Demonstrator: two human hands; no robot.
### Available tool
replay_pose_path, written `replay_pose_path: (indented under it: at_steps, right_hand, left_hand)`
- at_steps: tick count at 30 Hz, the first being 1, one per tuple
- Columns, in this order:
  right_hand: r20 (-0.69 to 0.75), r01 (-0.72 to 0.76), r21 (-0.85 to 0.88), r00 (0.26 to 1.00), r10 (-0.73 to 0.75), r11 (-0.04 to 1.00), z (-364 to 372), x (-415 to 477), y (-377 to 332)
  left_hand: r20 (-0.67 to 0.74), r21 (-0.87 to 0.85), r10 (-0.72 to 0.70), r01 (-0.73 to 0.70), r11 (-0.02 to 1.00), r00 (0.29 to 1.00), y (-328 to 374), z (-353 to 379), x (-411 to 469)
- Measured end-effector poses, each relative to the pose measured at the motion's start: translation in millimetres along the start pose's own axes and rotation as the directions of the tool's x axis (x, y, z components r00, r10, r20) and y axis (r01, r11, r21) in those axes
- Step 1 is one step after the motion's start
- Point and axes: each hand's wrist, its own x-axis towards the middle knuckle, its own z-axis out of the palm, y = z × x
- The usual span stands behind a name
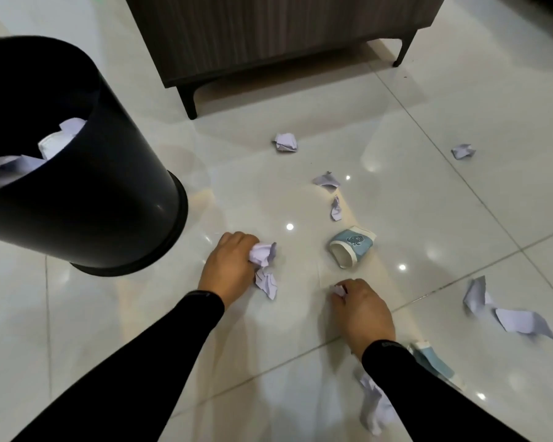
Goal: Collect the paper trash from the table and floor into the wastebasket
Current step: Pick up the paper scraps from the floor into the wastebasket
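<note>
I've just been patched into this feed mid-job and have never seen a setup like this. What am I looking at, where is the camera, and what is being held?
There is no machine here: a person in black sleeves works with bare hands. The single picture comes from a wide-angle camera worn on their head, looking down at a tiled floor. The left hand grips a crumpled paper ball. The right hand pinches a smaller wad. The black wastebasket at the left already holds some paper. Lying on the floor are a crushed paper cup, a flattened cup by the right sleeve, and several loose paper scraps, one of them near the dark cabinet.
</note>
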Motion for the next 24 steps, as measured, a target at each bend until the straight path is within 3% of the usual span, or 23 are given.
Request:
replay_pose_path:
  at_steps: [2, 4, 7, 10, 12, 14, 19, 21, 24]
  right_hand:
    - [-0.026, 0.011, 0.081, 1.000, -0.009, 0.997, -0.4, -5.3, -3.7]
    - [-0.001, 0.025, 0.095, 1.000, -0.025, 0.995, 4.2, -7.5, -10.4]
    - [0.094, 0.053, 0.113, 0.994, -0.063, 0.992, 11.6, -5.9, -25.4]
    - [0.062, 0.047, 0.238, 0.996, -0.064, 0.970, -0.6, -0.3, -42.6]
    - [-0.033, 0.104, 0.332, 0.995, -0.099, 0.938, -28.4, 8.0, -67.5]
    - [-0.141, 0.236, 0.376, 0.970, -0.196, 0.896, -68.2, 19.5, -107.6]
    - [-0.363, 0.523, 0.517, 0.851, -0.379, 0.678, -185.7, 21.9, -257.5]
    - [-0.350, 0.581, 0.543, 0.813, -0.466, 0.606, -216.0, 11.4, -316.3]
    - [-0.239, 0.569, 0.643, 0.785, -0.571, 0.513, -222.2, -7.5, -384.0]
  left_hand:
    - [-0.044, -0.180, -0.063, 0.054, 0.982, 0.997, 3.6, -1.2, -15.2]
    - [0.101, -0.222, -0.004, 0.027, 0.975, 0.995, 8.3, 2.9, -38.0]
    - [0.290, 0.173, 0.241, -0.299, 0.939, 0.926, 13.1, 23.2, -64.4]
    - [0.369, 0.272, 0.107, -0.217, 0.937, 0.923, 27.9, 16.2, -55.2]
    - [0.249, 0.173, 0.070, -0.115, 0.978, 0.966, 41.1, -6.5, -39.3]
    - [0.014, 0.031, 0.025, -0.025, 0.999, 1.000, 60.4, -51.6, -18.5]
    - [-0.407, -0.132, -0.074, 0.021, 0.991, 0.911, 101.6, -220.9, 30.1]
    - [-0.502, -0.075, -0.079, 0.048, 0.996, 0.861, 97.7, -290.5, 39.2]
    - [-0.444, 0.026, -0.161, 0.192, 0.981, 0.882, 60.4, -367.1, 35.0]
